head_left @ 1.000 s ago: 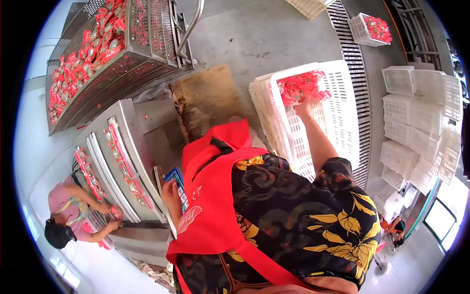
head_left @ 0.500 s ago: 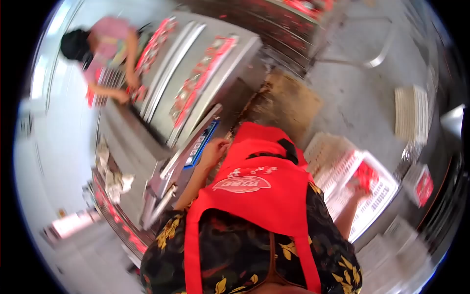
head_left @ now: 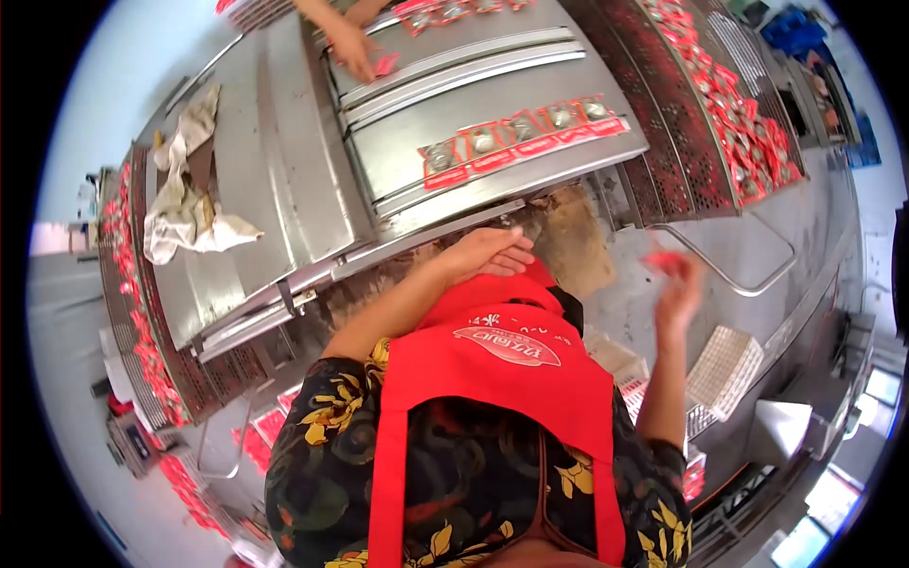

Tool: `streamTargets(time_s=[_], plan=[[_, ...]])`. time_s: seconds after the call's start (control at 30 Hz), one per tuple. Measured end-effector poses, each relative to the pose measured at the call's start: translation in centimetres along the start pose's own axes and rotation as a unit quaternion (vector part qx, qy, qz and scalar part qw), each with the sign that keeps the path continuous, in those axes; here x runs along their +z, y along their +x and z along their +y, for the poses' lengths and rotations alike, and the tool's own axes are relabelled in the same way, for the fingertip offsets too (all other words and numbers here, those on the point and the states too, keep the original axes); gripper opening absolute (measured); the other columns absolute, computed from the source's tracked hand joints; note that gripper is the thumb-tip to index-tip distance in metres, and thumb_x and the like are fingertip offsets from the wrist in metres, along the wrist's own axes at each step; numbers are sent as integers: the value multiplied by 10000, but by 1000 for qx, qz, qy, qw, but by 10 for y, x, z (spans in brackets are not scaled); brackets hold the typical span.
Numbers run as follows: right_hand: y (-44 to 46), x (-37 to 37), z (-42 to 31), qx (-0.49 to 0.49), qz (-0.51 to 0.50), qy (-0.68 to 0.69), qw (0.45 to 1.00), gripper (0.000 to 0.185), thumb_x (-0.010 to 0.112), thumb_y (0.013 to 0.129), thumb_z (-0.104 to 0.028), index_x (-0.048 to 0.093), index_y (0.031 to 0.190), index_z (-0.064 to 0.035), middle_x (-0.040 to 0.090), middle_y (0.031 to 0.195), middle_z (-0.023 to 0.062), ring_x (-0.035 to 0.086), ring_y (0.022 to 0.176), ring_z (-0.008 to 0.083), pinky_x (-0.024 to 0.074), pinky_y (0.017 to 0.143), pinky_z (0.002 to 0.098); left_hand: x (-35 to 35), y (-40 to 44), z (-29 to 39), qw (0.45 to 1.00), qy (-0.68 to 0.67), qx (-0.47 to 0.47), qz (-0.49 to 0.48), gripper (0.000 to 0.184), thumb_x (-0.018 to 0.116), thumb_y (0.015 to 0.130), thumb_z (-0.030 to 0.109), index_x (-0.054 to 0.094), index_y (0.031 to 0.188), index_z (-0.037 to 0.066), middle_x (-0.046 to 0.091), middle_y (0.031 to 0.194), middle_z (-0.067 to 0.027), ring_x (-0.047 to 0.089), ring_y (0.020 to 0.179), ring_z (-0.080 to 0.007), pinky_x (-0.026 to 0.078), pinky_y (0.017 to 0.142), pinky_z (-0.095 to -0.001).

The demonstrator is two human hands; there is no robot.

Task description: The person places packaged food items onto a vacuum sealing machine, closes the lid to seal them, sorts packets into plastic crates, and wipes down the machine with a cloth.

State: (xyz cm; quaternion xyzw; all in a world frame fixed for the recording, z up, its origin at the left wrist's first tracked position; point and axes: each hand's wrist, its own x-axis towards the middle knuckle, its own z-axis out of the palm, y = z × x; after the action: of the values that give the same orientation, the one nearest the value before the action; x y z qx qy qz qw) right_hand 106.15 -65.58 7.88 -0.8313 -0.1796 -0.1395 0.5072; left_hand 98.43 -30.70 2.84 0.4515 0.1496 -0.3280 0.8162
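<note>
Cloth [head_left: 194, 222] lies crumpled on metal, seemingly set aside. The left hand [head_left: 485, 254] is extended, fingers together, before the apron [head_left: 431, 355]. Red packets [head_left: 521, 142] line the table [head_left: 393, 156], apparently for even spacing. The right hand [head_left: 680, 292] pinches a blurred packet [head_left: 663, 258], perhaps by its edge.

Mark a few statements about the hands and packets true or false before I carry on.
1. The right hand holds a red packet. True.
2. The left hand grips the pale cloth. False: it is at the red apron, with nothing visible in its grip; the cloth lies on the steelwork.
3. Five packets lie in the row nearest the wearer on the steel machine. True.
4. The co-worker's hand rests on that row. False: it is across the metal bars.
</note>
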Motion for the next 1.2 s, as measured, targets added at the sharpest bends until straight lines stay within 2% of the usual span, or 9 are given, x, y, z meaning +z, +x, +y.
streamTargets(time_s=[0.17, 0.3, 0.4, 0.47, 0.6, 0.73, 1.0, 1.07, 1.2], plan=[[43, 167, -91, -231, -373, -69, 896, 331, 675, 746, -15, 633, 1065, -92, 651, 1051, 77, 622, 932, 291, 520, 801, 374, -22, -13, 15, 980, -198, 4, 3, 562, 474, 993, 534, 567, 1255, 46, 662, 1149, -90, 665, 967, -179, 533, 843, -302], [57, 233, -114, -371, -441, 12, 817, 297, 719, 754, -94, 645, 1041, -105, 652, 1060, 49, 617, 954, 286, 520, 788, 372, -54, -31, 12, 946, -280, 135, 95, 448, 556, 978, 434, 571, 1218, 57, 665, 1089, -69, 659, 963, -171, 554, 808, -318], [88, 259, -123, -344, -425, 121, 828, 246, 730, 811, -181, 650, 1022, -81, 687, 994, 47, 639, 903, 237, 519, 760, 338, -91, -32, 5, 902, -350, 205, 149, 380, 566, 979, 340, 573, 1233, 57, 675, 1087, -80, 658, 968, -178, 553, 779, -322], [111, 279, -95, 86, -487, 157, 855, 244, 733, 866, -232, 657, 1009, -49, 693, 893, 48, 631, 722, 136, 492, 564, 264, -89, -42, 18, 866, -376, 275, 180, 422, 518, 1002, 363, 560, 1268, 39, 670, 1137, -85, 646, 1004, -171, 528, 834, -320], [147, 326, -95, 374, -640, 192, 643, 280, 697, 911, -244, 609, 1029, -6, 654, 813, 36, 613, 635, 85, 477, 506, 208, -84, -24, 42, 838, -360, 321, 254, 432, 516, 997, 394, 556, 1247, 43, 676, 1118, -84, 647, 982, -170, 491, 869, -301], [161, 377, -54, 366, -671, 222, 606, 234, 738, 834, -68, 583, 999, -8, 651, 766, 51, 605, 583, 94, 465, 467, 202, -102, -10, 48, 854, -237, 263, 381, 522, 605, 937, 480, 538, 1283, 95, 646, 1119, -22, 589, 1029, -117, 451, 883, -292], [180, 431, -24, 362, -714, 236, 551, 224, 704, 785, 25, 573, 962, -19, 649, 768, 64, 570, 559, 108, 426, 444, 219, -137, -21, 59, 892, -56, 114, 433, 498, 651, 898, 169, 519, 1369, 75, 665, 1036, -16, 584, 877, -76, 454, 773, -256], [183, 446, -23, 355, -727, 197, 554, 282, 709, 756, 45, 566, 997, 9, 648, 774, 87, 540, 510, 107, 402, 419, 226, -149, -18, 53, 869, -78, 136, 470, 462, 664, 865, 108, 579, 1314, 42, 680, 909, -24, 606, 806, -85, 469, 718, -241], [176, 480, -9, 230, -721, 183, 628, 362, 702, 732, 82, 549, 1057, 35, 645, 768, 113, 523, 457, 117, 395, 388, 253, -167, -14, 55, 692, 175, 32, 700, 352, 650, 810, 52, 698, 1157, 83, 695, 804, -87, 666, 772, -169, 520, 700, -313]])
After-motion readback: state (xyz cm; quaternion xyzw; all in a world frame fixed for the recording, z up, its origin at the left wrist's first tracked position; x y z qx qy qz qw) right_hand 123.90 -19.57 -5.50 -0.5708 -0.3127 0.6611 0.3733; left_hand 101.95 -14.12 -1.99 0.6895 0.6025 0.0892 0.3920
